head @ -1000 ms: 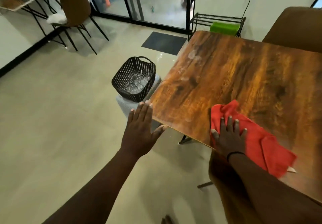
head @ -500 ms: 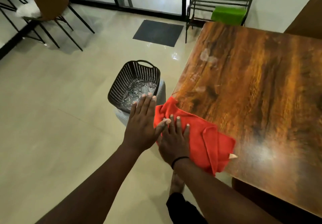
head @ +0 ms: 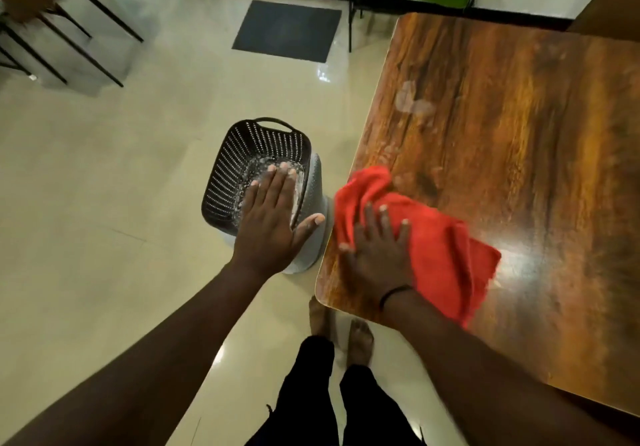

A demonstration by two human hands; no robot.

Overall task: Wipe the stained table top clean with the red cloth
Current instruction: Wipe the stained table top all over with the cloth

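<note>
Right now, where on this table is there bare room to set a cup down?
The table top is bare right of the red cloth and behind it, past the pale smear. The near-left corner is crowded by cloth and right hand.

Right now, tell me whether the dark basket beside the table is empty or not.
Not empty. The basket stands upright on the floor, and pale whitish bits lie across its bottom, partly hidden by the left hand held above it.

Wooden table top point(head: 519, 185), red cloth point(head: 440, 251) at its corner (pale smudges point(head: 412, 102) beyond)

Head camera looks steeply down, close over table point(head: 519, 168) corner and floor point(head: 104, 203).
</note>
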